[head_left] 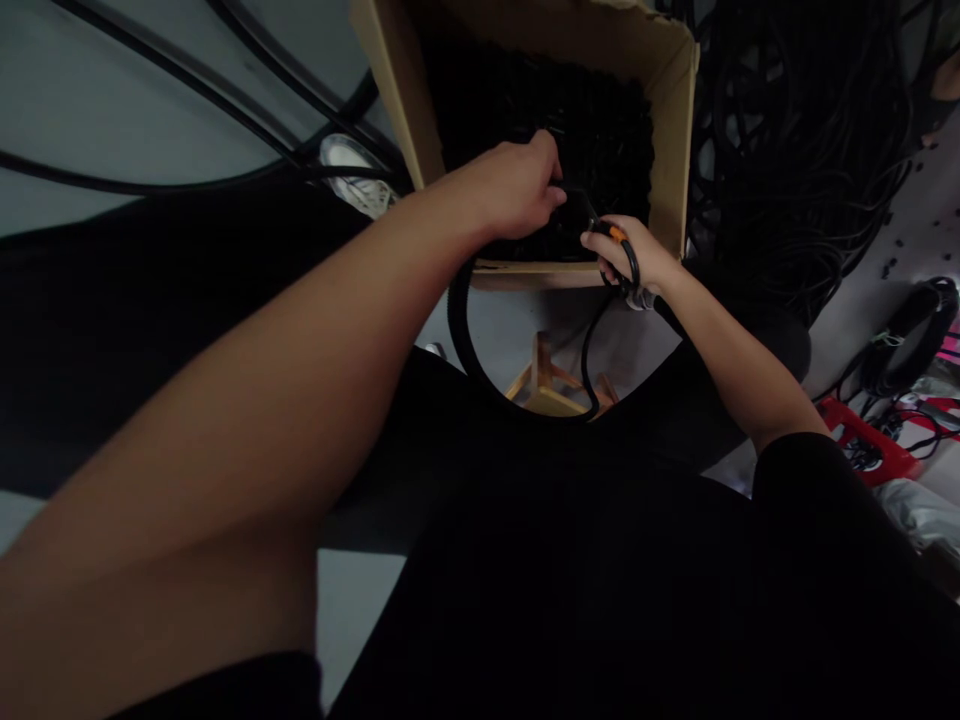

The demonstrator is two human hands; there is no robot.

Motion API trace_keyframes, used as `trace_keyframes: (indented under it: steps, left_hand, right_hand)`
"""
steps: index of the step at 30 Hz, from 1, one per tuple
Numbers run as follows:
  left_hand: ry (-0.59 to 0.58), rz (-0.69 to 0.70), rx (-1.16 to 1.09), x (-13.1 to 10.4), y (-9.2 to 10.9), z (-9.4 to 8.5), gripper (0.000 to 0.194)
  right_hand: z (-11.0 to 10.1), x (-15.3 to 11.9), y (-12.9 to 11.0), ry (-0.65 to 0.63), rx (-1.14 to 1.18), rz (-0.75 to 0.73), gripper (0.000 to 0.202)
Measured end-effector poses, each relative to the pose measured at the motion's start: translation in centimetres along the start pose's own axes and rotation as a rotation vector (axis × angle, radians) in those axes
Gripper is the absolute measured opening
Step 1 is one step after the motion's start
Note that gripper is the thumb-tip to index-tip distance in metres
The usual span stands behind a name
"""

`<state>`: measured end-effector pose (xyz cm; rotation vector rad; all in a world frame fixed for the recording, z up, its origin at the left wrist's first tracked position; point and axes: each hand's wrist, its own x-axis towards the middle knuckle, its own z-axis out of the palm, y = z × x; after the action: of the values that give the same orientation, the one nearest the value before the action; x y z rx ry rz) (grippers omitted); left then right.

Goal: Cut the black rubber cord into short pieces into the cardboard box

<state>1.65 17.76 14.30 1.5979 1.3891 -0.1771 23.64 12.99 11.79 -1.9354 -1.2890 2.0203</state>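
Keeping the black-and-orange-handled scissors [616,234] square to the flexible black hose [460,325] should help: the right hand [634,252] grips them over the open brown cardboard box [671,150]; the left hand [525,188] seems closed around the hose, looping below the box.

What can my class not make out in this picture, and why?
All in the head view:
Left hand: its exact grip; the hand itself hides most fingers.
Black hose: its upper course, hidden behind the left wrist.
Dark pieces in the cardboard box: their shapes, lost in shadow.
Orange-and-black tool in the right hand: its dark tip, blending into the pieces.
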Motion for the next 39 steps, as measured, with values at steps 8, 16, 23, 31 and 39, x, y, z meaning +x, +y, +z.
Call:
trace_keyframes:
  steps: [8,16,23,31,39]
  left_hand:
    - [0.047,0.078,-0.035,0.2,-0.2,-0.4,0.06]
    - [0.066,-0.023,-0.131,-0.4,1.5,-0.6,0.057]
    - [0.035,0.05,-0.077,0.1,1.6,-0.3,0.047]
    - [0.028,0.072,-0.069,0.0,1.7,0.3,0.058]
    - [0.007,0.031,-0.131,0.2,0.9,0.4,0.064]
  right_hand:
    - [0.6,-0.2,0.5,0.036,0.097,-0.015,0.019]
    - [0.4,-0.4,0.1,0.004,0.047,-0.186,0.019]
    - [0.3,-0.2,-0.1,0.021,0.037,-0.202,0.026]
    - [0.8,-0.4,-0.7,0.088,0.03,-0.138,0.031]
    - [0.7,-0.5,-0.4,0.042,0.013,-0.083,0.041]
